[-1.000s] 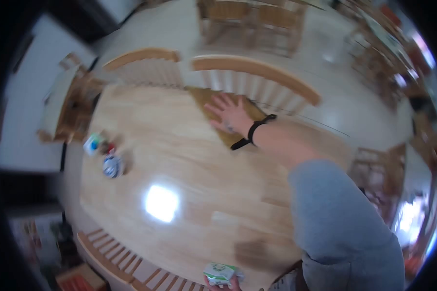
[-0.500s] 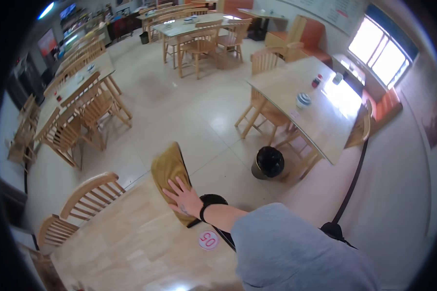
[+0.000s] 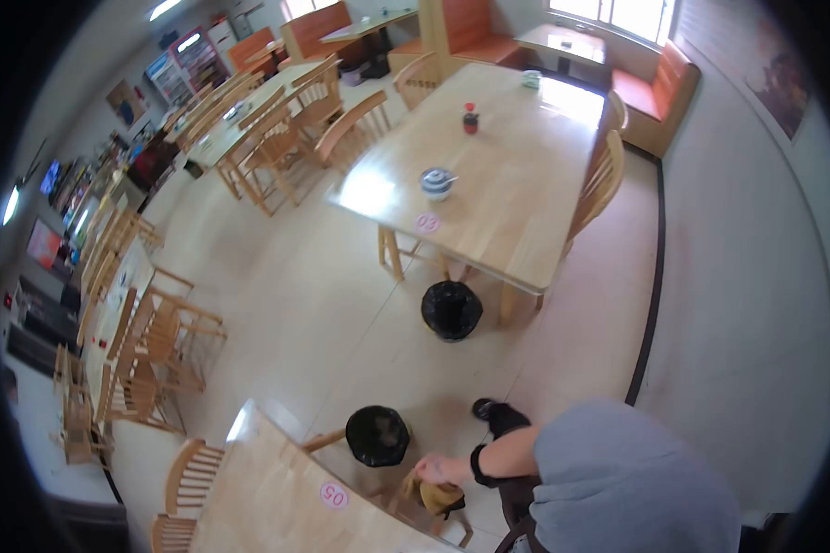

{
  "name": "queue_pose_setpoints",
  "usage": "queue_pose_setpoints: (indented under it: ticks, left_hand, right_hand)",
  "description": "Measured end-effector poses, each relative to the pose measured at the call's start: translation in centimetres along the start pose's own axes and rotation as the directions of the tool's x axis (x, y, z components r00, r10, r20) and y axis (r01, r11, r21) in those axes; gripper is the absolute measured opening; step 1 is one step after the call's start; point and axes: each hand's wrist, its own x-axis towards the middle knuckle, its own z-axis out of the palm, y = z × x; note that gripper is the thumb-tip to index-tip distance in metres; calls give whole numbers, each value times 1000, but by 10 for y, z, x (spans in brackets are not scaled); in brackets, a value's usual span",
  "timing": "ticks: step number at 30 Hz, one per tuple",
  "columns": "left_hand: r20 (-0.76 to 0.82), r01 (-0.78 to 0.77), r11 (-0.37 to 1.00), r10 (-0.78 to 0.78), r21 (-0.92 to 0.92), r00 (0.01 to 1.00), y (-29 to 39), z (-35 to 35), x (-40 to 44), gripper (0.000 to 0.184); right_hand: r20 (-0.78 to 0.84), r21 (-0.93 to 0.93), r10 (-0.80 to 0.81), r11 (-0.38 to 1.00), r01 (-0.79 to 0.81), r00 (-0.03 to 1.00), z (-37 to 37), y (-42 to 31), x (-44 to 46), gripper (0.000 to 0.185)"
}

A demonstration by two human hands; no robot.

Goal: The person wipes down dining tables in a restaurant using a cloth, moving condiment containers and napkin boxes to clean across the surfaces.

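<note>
My right hand [image 3: 441,469] is closed around a mustard-brown cloth [image 3: 438,495], which hangs bunched below the fingers. Hand and cloth are beside the edge of the wooden table [image 3: 277,488] marked with a round pink "05" sticker [image 3: 334,496]. Close by, just left of and above the hand, a trash bin [image 3: 378,436] lined with a black bag stands on the floor by a table leg. Grey sleeve covers my upper arm, and a black band circles the wrist. My left hand is out of view.
A second black-lined bin [image 3: 452,311] stands at the end of table "03" [image 3: 516,184], which bears a lidded blue-and-white jar [image 3: 437,182] and a small red-topped container [image 3: 470,120]. Wooden chairs [image 3: 191,479] line the left. A wall [image 3: 738,304] runs along the right.
My right hand has gone from lying spread on the cloth at the tabletop's edge to gripping it bunched beside the table. The view has swung right, bringing both bins into sight.
</note>
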Motion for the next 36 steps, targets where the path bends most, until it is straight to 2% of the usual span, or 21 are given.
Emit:
queue_pose_setpoints:
  ticks: [1, 3, 4, 5, 6, 7, 8, 11, 12, 13, 14, 15, 16, 18, 21, 24, 27, 28, 31, 33, 36]
  left_hand:
    - [44, 18, 1000, -18, -4, 999, 20, 5, 3, 93]
    - [137, -29, 990, 48, -138, 989, 44, 35, 14, 94]
    - [183, -42, 979, 79, -202, 980, 58, 48, 17, 95]
    - [264, 52, 960, 24, -275, 964, 108, 50, 24, 95]
    - [348, 153, 929, -28, -338, 937, 186, 49, 34, 94]
    - [432, 259, 887, -75, -384, 899, 238, 53, 37, 94]
    - [400, -75, 989, 120, -126, 909, 207, 90, 45, 91]
    - [308, -111, 966, 182, -235, 934, 262, 173, 37, 87]
    - [339, -71, 957, 169, -282, 926, 288, 199, 36, 81]
    - [360, -81, 946, 198, -315, 912, 321, 223, 33, 82]
    - [378, -91, 934, 227, -345, 898, 351, 247, 33, 82]
    - [391, -99, 921, 255, -377, 884, 382, 269, 33, 82]
    - [381, -144, 913, 298, -383, 875, 413, 288, 30, 83]
    - [439, -186, 909, 350, -374, 828, 482, 310, 23, 84]
    - [472, -282, 877, 453, -390, 756, 546, 337, 15, 85]
    - [509, -295, 855, 496, -426, 703, 570, 364, 16, 86]
    - [593, -247, 884, 452, -396, 667, 568, 390, 25, 86]
    - [620, -231, 895, 432, -381, 655, 568, 403, 33, 87]
    - [607, -413, 825, 565, -386, 559, 579, 443, 48, 89]
    - [649, -452, 823, 556, -345, 519, 599, 464, 55, 90]
    - [707, -452, 824, 542, -342, 454, 633, 489, 69, 93]
  right_hand:
    - [-107, 23, 250, 968, -249, 962, -37, -42, -16, 26]
    - [-55, 386, 326, 879, -281, 944, -123, -84, -24, 27]
    - [-197, 256, 285, 939, -231, 938, -170, -126, -54, 28]
    - [-273, 279, 113, 960, -34, 955, -211, -167, -80, 27]
    - [-350, 280, -56, 946, 162, 935, -252, -205, -106, 27]
    - [-354, 18, -286, 950, 312, 890, -295, -248, -140, 29]
    - [-297, -241, -498, 865, 440, 815, -332, -272, -161, 31]
    - [-170, -658, -725, 588, 470, 668, -421, -279, -152, 34]
    - [-72, -654, -690, 578, 488, 720, -450, -277, -148, 38]
    - [25, -799, -499, 510, 317, 866, -474, -271, -137, 39]
    - [68, -911, -264, 376, 168, 962, -495, -262, -118, 40]
    - [53, -981, -9, 185, 54, 999, -516, -252, -100, 41]
    - [50, -994, -173, 91, 66, 984, -535, -230, -84, 46]
    - [89, -995, -480, -80, 57, 873, -561, -183, -63, 55]
    - [276, -943, -287, 103, 316, 917, -611, -181, -56, 69]
    - [224, -963, -321, 73, 260, 920, -638, -189, -42, 79]
    - [-29, -981, -387, 189, 49, 921, -695, -202, -32, 78]
    - [-75, -970, -413, 242, 30, 908, -723, -201, -27, 78]
    - [-324, -927, -311, 295, -234, 893, -797, -229, -37, 82]
    - [-487, -848, -226, 354, -395, 843, -848, -243, -35, 86]
    - [-585, -768, -179, 435, -470, 791, -913, -267, -26, 88]
